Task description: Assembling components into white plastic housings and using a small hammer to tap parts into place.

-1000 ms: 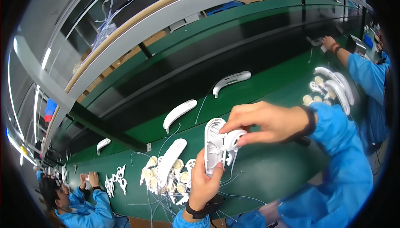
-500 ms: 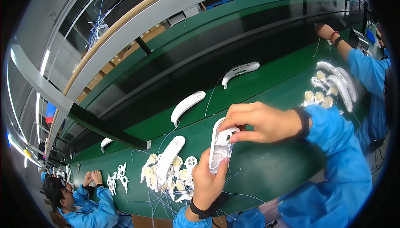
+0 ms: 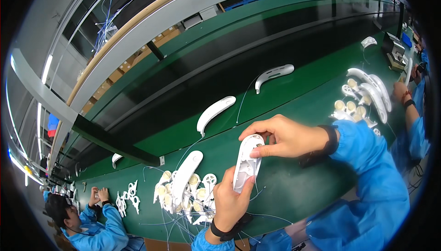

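A curved white plastic shell (image 3: pixel 241 174) stands tilted up in front of me, its hollow side showing. My left hand (image 3: pixel 231 201) is closed round its lower end, with the thumb on the near edge. At the upper end, my right hand (image 3: pixel 291 137) pinches the shell, thumb inside and fingers behind. A round white part sits in that end, partly covered by the thumb. Close to my left hand lies a pile of white wheel-like parts (image 3: pixel 209 180) with thin wires, and another white shell (image 3: pixel 187 173) rests on top.
Beyond the green bench, a dark belt with a green border carries white shells (image 3: pixel 216 112). More shells and round parts (image 3: pixel 351 108) lie at right, near a co-worker's hand (image 3: pixel 400 89). A co-worker (image 3: pixel 87 221) handles something at left. A dark post (image 3: pixel 119 142) rises from the bench.
My right hand has shifted slightly, its thumb now lower over the round part. The shells on the belt have moved right. The right co-worker's hand has drawn back from the belt.
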A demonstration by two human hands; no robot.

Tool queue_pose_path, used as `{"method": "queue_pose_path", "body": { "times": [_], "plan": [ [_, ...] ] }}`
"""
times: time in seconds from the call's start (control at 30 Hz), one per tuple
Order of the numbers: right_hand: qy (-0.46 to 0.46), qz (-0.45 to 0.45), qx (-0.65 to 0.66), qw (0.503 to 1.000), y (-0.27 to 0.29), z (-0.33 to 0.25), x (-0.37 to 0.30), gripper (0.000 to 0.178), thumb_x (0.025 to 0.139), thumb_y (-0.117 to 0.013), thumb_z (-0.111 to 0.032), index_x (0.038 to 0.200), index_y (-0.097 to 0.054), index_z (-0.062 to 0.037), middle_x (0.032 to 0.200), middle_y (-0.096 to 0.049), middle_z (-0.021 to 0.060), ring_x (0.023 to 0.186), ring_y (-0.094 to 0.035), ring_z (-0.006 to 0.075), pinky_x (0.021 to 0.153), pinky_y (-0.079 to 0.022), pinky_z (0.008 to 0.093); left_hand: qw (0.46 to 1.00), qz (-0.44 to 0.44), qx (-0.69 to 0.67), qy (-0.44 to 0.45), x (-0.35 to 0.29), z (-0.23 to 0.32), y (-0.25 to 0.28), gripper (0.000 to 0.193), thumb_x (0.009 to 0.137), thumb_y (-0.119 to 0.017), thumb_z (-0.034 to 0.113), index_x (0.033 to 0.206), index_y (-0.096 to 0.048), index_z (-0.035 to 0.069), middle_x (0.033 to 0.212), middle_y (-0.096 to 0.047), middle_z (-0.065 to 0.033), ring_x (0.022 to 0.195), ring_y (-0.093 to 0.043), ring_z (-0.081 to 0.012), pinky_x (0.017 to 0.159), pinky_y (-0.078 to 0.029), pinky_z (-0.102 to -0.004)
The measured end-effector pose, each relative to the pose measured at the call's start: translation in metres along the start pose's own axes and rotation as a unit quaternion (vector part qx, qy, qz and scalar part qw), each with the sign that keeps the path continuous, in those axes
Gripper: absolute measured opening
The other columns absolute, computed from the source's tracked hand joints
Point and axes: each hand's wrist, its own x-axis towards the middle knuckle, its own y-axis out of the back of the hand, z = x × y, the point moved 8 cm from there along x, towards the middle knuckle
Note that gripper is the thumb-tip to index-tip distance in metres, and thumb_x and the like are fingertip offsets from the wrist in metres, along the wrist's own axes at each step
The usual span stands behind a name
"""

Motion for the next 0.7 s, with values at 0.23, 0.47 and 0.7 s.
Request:
{"method": "queue_pose_path", "body": {
  "times": [0.23, 0.47, 0.7],
  "plan": [
    [-0.066, -0.049, 0.148, 0.986, -0.009, 0.028, -0.001, 0.032, 0.095, -0.072, -0.017, 0.117, -0.061, 0.0037, 0.106, -0.07, 0.0102, 0.096, -0.068, 0.0135, 0.083, -0.056, 0.0298, 0.994, -0.063, -0.066, 0.065, -0.001, -0.006, -0.01, 0.028, 0.09, -0.072, 0.004, 0.114, -0.062, -0.006, 0.082, -0.071, -0.0082, 0.064, -0.065, -0.01, 0.056, -0.053, -0.0258],
    [-0.082, -0.027, 0.164, 0.983, -0.013, 0.037, -0.013, 0.032, 0.096, -0.071, -0.017, 0.118, -0.06, 0.0043, 0.108, -0.069, 0.0098, 0.099, -0.068, 0.0132, 0.083, -0.057, 0.0285, 0.991, -0.09, -0.047, 0.084, 0.0, -0.008, -0.014, 0.028, 0.091, -0.072, 0.006, 0.114, -0.062, -0.006, 0.084, -0.072, -0.0081, 0.065, -0.065, -0.0098, 0.056, -0.054, -0.0248],
    [-0.155, -0.016, 0.203, 0.967, -0.015, 0.076, -0.029, 0.033, 0.097, -0.07, -0.02, 0.116, -0.062, 0.0052, 0.105, -0.071, 0.0106, 0.091, -0.069, 0.0124, 0.072, -0.058, 0.0286, 0.978, -0.155, -0.068, 0.124, 0.003, -0.024, -0.036, 0.039, 0.09, -0.073, 0.007, 0.123, -0.057, -0.006, 0.093, -0.071, -0.0115, 0.076, -0.068, -0.0133, 0.065, -0.056, -0.0286]
  ]
}}
